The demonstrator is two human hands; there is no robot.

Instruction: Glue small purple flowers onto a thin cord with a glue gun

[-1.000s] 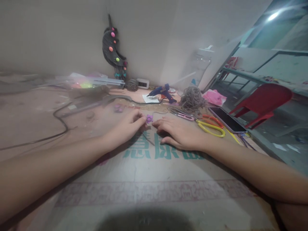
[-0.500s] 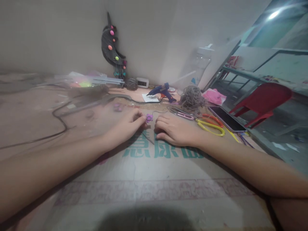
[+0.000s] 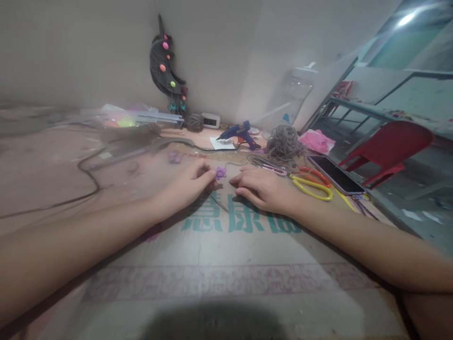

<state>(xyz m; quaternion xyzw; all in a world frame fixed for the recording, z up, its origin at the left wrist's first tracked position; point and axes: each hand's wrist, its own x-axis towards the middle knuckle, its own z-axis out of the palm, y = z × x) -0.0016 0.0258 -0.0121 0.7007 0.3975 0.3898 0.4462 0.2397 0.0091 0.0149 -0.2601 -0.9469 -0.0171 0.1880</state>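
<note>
Between thumb and index finger, my left hand (image 3: 198,180) pinches a small purple flower (image 3: 221,173) just above the cardboard. A grey strand of yarn (image 3: 221,205) trails below the flower, and another bit curves off behind it. Just right of the flower is my right hand (image 3: 260,188), its fingers bent and slightly apart, with nothing visible in them. Part of its palm side is hidden. Another purple piece (image 3: 174,157), blurred, lies behind my left hand. Beyond my right hand are scissors with yellow and orange handles (image 3: 313,186) and a pink-handled tool (image 3: 274,169).
At the back lie a blue glue gun (image 3: 235,133) on white paper, a tangle of grey yarn (image 3: 283,142) and a small digital clock (image 3: 211,121). A phone (image 3: 336,174) rests by the right edge. A clear bottle (image 3: 297,92) stands against the wall, near a hanging crescent decoration (image 3: 161,63).
My right hand has drawn slightly right, away from the flower, and its fingers have lifted and loosened. My left hand keeps its pinch on the flower nearly unmoved.
</note>
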